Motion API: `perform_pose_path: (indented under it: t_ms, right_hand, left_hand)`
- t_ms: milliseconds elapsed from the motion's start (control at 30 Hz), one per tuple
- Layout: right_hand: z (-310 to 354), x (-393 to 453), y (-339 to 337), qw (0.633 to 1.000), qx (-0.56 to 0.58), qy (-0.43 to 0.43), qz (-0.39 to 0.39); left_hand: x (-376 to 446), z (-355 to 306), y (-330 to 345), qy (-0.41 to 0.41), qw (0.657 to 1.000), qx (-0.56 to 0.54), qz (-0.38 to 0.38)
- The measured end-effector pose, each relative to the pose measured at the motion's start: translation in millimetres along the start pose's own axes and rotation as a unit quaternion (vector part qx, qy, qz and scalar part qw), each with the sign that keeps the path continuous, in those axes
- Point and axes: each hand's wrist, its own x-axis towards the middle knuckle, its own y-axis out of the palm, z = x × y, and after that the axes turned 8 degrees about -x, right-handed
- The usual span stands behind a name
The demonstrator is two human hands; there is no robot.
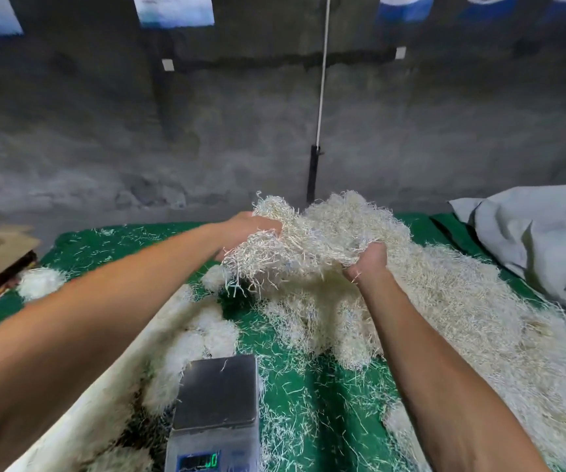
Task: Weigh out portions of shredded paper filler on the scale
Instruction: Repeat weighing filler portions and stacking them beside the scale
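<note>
Head view, my left grip: my left hand (252, 229) curled round the far-left edge of a raised clump of shredded paper (312, 240), fingers buried in the strands.
Head view, my right grip: my right hand (368, 262) pinched the clump's near-right underside from below, fingertips hidden.
Where the filler was: the clump hung above the big pile (462, 318) on the green bench (295, 403); smaller balls (203, 335) lay left of it.
Scale: the scale (216, 393) sat near me, its pan bare but for one stray strand.
Doing it well: I judged I should tear free a modest tuft, shake off trailing strands, and set it centred on the pan.
Hard to make out: the display (199, 462) was blurred, its reading unclear; the scale's near edge was cut off.
</note>
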Motion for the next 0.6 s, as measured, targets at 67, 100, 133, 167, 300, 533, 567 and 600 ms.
perform_pose_path:
  t_ms: [67,100,133,167,300,533,567,600]
  right_hand:
    - [-8.8,4.4,2.9,0.980,-0.146,-0.123,-0.051]
    - [-14.4,6.1,1.8,0.945,-0.242,-0.211,-0.054]
    - [-19.3,4.2,1.1,0.895,-0.339,-0.290,-0.018]
    - [-26.3,6.5,0.5,0.816,-0.450,-0.362,0.024]
    - [-48.3,16.9,-4.7,0.418,-0.743,-0.513,0.101]
    - [-45.4,34.8,2.4,0.499,-0.791,-0.354,-0.001]
    - [-46.9,38.5,8.3,0.529,-0.781,-0.333,-0.007]
    - [-47.4,43.6,9.9,0.550,-0.774,-0.314,-0.014]
  left_hand:
    - [8.4,4.6,1.6,-0.010,1.000,-0.006,-0.008]
    - [13.8,7.6,2.9,-0.013,1.000,-0.019,-0.016]
    - [18.1,9.9,4.5,-0.015,0.999,-0.034,-0.024]
    - [22.7,11.0,5.9,-0.017,0.998,-0.048,-0.031]
    - [33.9,12.1,8.3,-0.031,0.992,-0.120,-0.011]
    - [30.5,19.6,78.3,-0.024,0.997,-0.069,0.035]
    - [30.0,18.7,87.8,-0.029,0.996,-0.083,0.032]
    - [28.7,17.6,93.3,-0.035,0.994,-0.099,0.028]
